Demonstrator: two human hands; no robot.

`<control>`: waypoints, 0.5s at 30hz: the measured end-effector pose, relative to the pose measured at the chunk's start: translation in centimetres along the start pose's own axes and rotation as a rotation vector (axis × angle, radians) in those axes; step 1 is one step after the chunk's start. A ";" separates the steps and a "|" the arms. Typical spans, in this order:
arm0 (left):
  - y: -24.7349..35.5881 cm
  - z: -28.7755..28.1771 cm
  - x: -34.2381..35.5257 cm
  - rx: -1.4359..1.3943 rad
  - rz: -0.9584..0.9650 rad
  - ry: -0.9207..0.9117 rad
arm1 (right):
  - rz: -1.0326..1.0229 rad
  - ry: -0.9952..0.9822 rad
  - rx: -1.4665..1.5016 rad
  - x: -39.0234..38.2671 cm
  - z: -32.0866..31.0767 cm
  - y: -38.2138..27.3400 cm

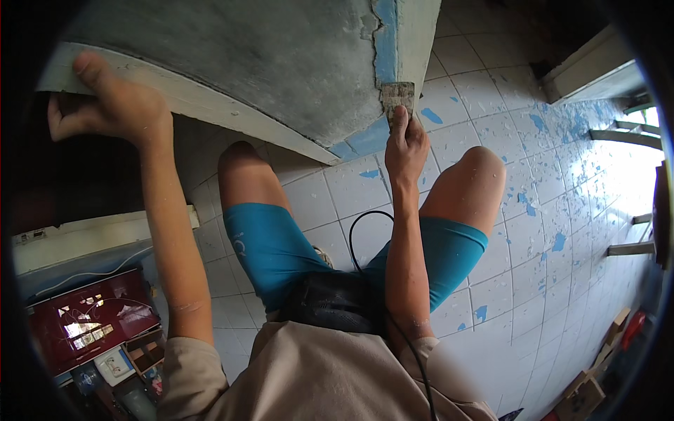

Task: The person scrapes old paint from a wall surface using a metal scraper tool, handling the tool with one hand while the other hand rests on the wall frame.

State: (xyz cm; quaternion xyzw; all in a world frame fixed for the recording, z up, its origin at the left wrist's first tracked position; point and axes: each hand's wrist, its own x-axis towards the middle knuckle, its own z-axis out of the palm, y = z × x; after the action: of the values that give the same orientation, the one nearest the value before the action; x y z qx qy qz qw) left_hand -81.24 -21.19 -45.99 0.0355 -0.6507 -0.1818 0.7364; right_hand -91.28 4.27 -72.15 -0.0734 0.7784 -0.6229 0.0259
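Observation:
My right hand point(407, 151) is closed round a putty knife point(398, 95), its worn, paint-smeared blade against a strip of blue paint point(385, 42). That strip runs down the right end of a grey wall-like surface point(281, 63), with a ragged edge where the paint meets the bare grey. A long off-white frame edge point(232, 119) borders the grey surface along its near side. My left hand point(130, 105) grips this frame at the far left, thumb on top and fingers curled below it. The putty knife's handle is mostly hidden in my fist.
White floor tiles point(505, 281) are littered with blue paint flakes point(558, 242). My bent knees stand under the work, and a black cable point(354, 242) loops over my lap. A dark red glossy panel point(98, 319) lies low left. Wooden pieces point(583, 393) sit low right.

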 end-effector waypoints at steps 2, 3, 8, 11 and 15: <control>0.3 0.1 -0.1 -0.010 -0.053 -0.002 | -0.015 -0.006 0.018 0.5 0.7 0.3; 0.4 0.2 -0.1 -0.018 -0.109 -0.003 | 0.012 0.002 0.097 0.7 1.4 0.3; -0.1 0.0 0.4 0.013 0.001 -0.057 | -0.090 0.039 0.085 2.1 -0.4 -4.1; 0.6 0.7 -0.1 -0.013 0.007 -0.034 | -0.091 0.056 0.029 0.1 0.1 -0.8; 1.2 0.7 -0.3 -0.001 -0.054 0.020 | -0.051 0.077 0.014 -0.6 1.2 0.4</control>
State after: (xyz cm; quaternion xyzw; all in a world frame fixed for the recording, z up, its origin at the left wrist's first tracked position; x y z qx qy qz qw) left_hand -81.72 -19.81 -45.86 0.0547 -0.6418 -0.2015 0.7379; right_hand -90.61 3.30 -72.88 -0.0689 0.7723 -0.6312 -0.0193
